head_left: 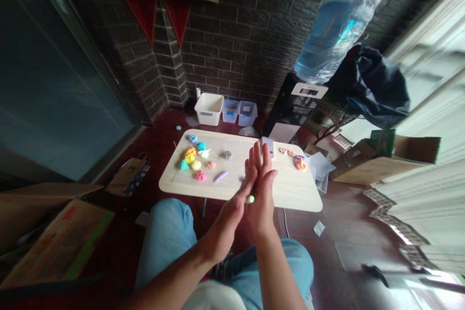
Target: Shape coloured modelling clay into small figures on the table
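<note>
L hand point(232, 208) and R hand point(263, 198) are up over the near edge of the table point(298, 191), palms together, fingers pointing to the far side. Grip on both: open, i.e. flat w/ fingers out straight, not curled. Green clay point(250, 199) sits btwn the palms, showing near the heels of the hands; rest of it, if any, is hidden.

Table, L side: clear mat point(238, 167) w/ clay lumps. Blue lump point(192, 138) at far L, cyan lump point(201, 146) just beside it, then white lump point(204, 153), orange lump point(191, 151) and yellow lump point(189, 158). Nearer: teal lump point(184, 165), pale yellow lump point(195, 165), pink lump point(200, 175). Peach lump point(211, 165) is a bit R of those; grey lump point(227, 155) farther R. Purple stick point(221, 176) lies at an angle toward the near side.

Table, R side: flat box point(267, 145) at the far edge, just past the fingertips; 2 small multicol. pcs point(283, 150), point(291, 153) R of it, then orange/purple pc point(300, 162) by the R end.

Floor past the table: white bin point(209, 109) w/ 2 clear bins point(247, 113) on its R. Water cooler point(290, 111) far R, bottle point(321, 38) on top.
</note>
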Tool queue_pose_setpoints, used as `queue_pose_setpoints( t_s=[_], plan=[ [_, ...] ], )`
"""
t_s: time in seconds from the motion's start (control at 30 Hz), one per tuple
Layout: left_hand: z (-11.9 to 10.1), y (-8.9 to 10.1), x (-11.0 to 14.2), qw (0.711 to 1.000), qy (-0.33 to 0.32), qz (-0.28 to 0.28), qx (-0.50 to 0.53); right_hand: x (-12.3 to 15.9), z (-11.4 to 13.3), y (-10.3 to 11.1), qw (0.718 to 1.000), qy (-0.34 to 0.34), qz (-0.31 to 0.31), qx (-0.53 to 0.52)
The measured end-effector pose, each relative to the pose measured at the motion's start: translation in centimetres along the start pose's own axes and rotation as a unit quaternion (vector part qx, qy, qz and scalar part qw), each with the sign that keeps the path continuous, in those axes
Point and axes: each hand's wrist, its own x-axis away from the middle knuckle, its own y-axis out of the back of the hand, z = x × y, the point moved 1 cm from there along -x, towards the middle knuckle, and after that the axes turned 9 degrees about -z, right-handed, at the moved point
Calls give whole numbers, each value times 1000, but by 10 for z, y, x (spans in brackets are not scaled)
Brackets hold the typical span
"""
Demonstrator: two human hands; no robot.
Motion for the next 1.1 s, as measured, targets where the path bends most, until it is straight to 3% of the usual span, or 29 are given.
queue_pose_setpoints(
  t_s=[0.13, 0.2, 0.3, 0.43, 0.5, 0.6, 0.7, 0.77, 0.83, 0.97, 1.1],
  plan=[
    [-18, 11, -38, 995, -41, -80, 43, 51, -4, -8, 987, -15, 112, 115],
    [-24, 15, -55, 989, -55, -111, 82, 67, -5, -12, 981, -21, 128, 145],
    [-19, 9, -54, 985, 7, -79, 153, 52, -3, -13, 981, -5, 104, 161],
    [-1, -12, -16, 969, 83, -21, 233, -7, 10, -1, 993, 1, 2, 121],
    [1, -16, -7, 968, 86, -17, 234, -17, 13, 1, 993, 6, 22, 118],
    [-9, -6, -20, 968, 68, -46, 235, 11, 7, -8, 990, 15, 76, 117],
    [-23, 9, -44, 970, 16, -109, 216, 49, -1, -21, 983, 78, 92, 140],
    [-25, 10, -47, 973, 10, -104, 207, 52, -1, -23, 982, 73, 94, 144],
    [-20, 2, -36, 979, 32, -58, 195, 33, 5, -20, 986, 48, 81, 140],
    [-4, -14, -3, 996, -1, -3, 87, -14, 21, -8, 994, 27, -69, 84],
    [-3, -10, 3, 997, -31, -69, 12, -18, 22, -4, 994, 3, -106, 37]
  ],
)
